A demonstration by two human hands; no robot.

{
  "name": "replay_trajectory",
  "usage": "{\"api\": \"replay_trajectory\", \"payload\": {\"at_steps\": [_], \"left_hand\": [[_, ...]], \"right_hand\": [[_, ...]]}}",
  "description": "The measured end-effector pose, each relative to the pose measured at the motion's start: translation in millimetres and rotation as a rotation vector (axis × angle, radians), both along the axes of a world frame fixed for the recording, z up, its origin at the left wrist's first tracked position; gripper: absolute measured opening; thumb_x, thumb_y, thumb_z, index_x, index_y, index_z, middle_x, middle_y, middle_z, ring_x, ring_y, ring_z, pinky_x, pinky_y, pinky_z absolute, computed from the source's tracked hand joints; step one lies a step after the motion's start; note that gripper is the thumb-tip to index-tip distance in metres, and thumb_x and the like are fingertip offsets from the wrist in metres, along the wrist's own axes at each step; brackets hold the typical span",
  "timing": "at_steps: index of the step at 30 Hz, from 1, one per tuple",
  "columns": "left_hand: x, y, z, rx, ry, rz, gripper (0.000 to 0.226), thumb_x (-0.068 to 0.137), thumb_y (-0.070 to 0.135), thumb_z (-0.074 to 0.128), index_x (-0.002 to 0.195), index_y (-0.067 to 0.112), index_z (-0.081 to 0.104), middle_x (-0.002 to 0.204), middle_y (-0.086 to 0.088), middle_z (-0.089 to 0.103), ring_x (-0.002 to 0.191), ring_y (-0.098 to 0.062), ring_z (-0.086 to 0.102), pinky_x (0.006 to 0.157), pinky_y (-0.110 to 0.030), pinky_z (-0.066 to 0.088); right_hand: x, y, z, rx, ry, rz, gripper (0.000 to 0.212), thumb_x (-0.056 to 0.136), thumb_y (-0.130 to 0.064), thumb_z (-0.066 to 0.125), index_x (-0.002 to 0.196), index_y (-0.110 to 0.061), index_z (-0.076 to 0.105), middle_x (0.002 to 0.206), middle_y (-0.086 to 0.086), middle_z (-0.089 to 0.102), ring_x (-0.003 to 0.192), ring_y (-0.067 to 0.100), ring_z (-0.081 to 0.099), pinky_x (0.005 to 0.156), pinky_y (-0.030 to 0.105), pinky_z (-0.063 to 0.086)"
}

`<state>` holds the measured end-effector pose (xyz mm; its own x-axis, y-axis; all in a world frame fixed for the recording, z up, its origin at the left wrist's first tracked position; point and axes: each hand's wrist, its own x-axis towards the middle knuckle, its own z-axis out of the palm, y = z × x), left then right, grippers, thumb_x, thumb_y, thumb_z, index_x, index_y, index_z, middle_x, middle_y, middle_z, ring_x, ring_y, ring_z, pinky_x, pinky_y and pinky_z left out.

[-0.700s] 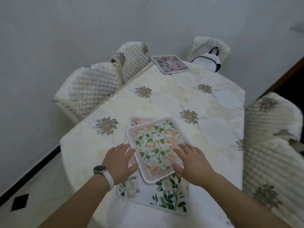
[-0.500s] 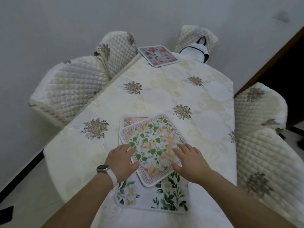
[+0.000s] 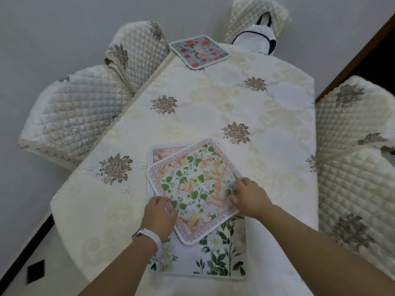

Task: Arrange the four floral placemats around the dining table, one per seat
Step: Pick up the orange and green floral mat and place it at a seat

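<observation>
Head view: top placemat [image 3: 196, 189] lies pinched between left grip [image 3: 159, 218] and right grip [image 3: 250, 197]

Near edge: the top placemat [image 3: 196, 189] of a stack, gripped by the left hand [image 3: 159, 216] and right hand [image 3: 249, 196], fills it.
Middle: bare desk [image 3: 213, 107] lies open up to the far placemat [image 3: 198, 51].
Left: left chairs [image 3: 70, 112] touch the desk, with the wall [image 3: 53, 28] behind.
Right: right chairs [image 3: 352, 167] crowd the edge.
Far end: a white bag [image 3: 254, 40] stands just behind.
</observation>
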<state>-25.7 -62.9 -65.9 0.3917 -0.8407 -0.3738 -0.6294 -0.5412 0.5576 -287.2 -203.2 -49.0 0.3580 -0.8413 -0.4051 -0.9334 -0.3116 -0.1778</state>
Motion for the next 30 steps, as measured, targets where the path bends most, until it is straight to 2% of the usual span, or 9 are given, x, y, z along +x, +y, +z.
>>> {"api": "replay_trajectory", "payload": {"at_steps": [3,5,8,11,13,15,19,23,30], "left_hand": [[-4.2,-6.0,-1.0,-0.014,0.136,0.136,0.053,0.085,0.025,0.061,0.134,0.016,0.044,0.131,-0.003,0.048,0.116,-0.023,0.052,0.094,-0.042,0.048],[-6.0,-13.0,1.1,-0.07,0.285,0.336,0.048,0.084,0.019,0.065,0.128,0.015,0.047,0.107,0.01,0.06,0.094,-0.01,0.062,0.07,-0.029,0.054],[-3.8,-27.2,0.0,-0.089,0.377,0.535,0.045,0.084,0.012,0.066,0.124,0.015,0.046,0.09,0.009,0.06,0.075,-0.009,0.062,0.053,-0.02,0.044],[3.1,-35.4,-1.3,-0.021,0.483,0.649,0.046,0.084,0.011,0.063,0.128,0.007,0.048,0.1,-0.001,0.064,0.074,-0.017,0.061,0.06,-0.032,0.052],[2.2,-35.1,-6.2,0.019,0.519,0.608,0.028,0.084,0.012,0.061,0.112,0.012,0.062,0.104,-0.007,0.069,0.083,-0.027,0.065,0.077,-0.047,0.057],[-4.3,-31.0,-8.1,0.008,0.501,0.57,0.027,0.085,0.012,0.059,0.111,0.016,0.064,0.098,-0.004,0.069,0.086,-0.026,0.065,0.078,-0.045,0.056],[-14.7,-23.7,-7.9,-0.035,0.506,0.527,0.04,0.086,0.01,0.054,0.124,0.022,0.057,0.106,-0.002,0.067,0.087,-0.02,0.065,0.069,-0.033,0.054],[-17.0,-17.9,1.5,-0.068,0.426,0.478,0.039,0.086,0.009,0.055,0.123,0.023,0.056,0.1,0.002,0.066,0.078,-0.009,0.062,0.054,-0.02,0.046],[-20.6,-6.2,32.5,-0.228,0.399,0.439,0.021,0.087,0.011,0.057,0.098,0.028,0.059,0.092,0.004,0.066,0.082,-0.019,0.065,0.059,-0.028,0.049]], "right_hand": [[0.3,-15.4,-11.3,0.081,-0.063,-0.111,0.063,0.087,-0.053,0.049,0.139,-0.019,0.042,0.138,0.008,0.045,0.119,0.028,0.047,0.094,0.043,0.047],[1.2,-23.6,-17.7,0.137,-0.117,-0.209,0.072,0.083,-0.054,0.058,0.142,-0.019,0.038,0.137,0.008,0.043,0.121,0.03,0.046,0.095,0.043,0.047],[3.0,-34.9,-25.7,0.135,-0.223,-0.314,0.069,0.08,-0.041,0.065,0.14,-0.018,0.038,0.126,0.01,0.047,0.114,0.033,0.049,0.086,0.041,0.048],[4.4,-44.6,-24.9,0.176,-0.367,-0.493,0.05,0.083,-0.024,0.063,0.129,-0.012,0.046,0.112,0.005,0.058,0.09,0.024,0.062,0.066,0.03,0.048],[2.5,-47.7,-24.2,0.217,-0.39,-0.539,0.02,0.085,-0.018,0.055,0.104,-0.012,0.054,0.096,0.004,0.064,0.071,0.015,0.06,0.053,0.027,0.044],[-1.3,-47.0,-23.2,0.279,-0.387,-0.552,0.01,0.088,-0.018,0.052,0.096,-0.014,0.056,0.092,0.005,0.064,0.074,0.017,0.06,0.054,0.029,0.046],[-12.5,-35.3,-17.9,0.346,-0.414,-0.565,0.007,0.091,-0.016,0.048,0.094,-0.018,0.054,0.089,0.004,0.063,0.074,0.021,0.063,0.052,0.029,0.048],[-21.2,-14.0,-12.5,0.317,-0.503,-0.57,0.009,0.095,-0.016,0.046,0.09,-0.019,0.053,0.089,0.002,0.064,0.071,0.018,0.062,0.049,0.026,0.044],[-31.4,21.7,9.4,0.276,-0.692,-0.632,0.013,0.093,-0.013,0.045,0.088,-0.022,0.053,0.088,-0.001,0.066,0.055,0.01,0.068,0.038,0.018,0.044]]}}
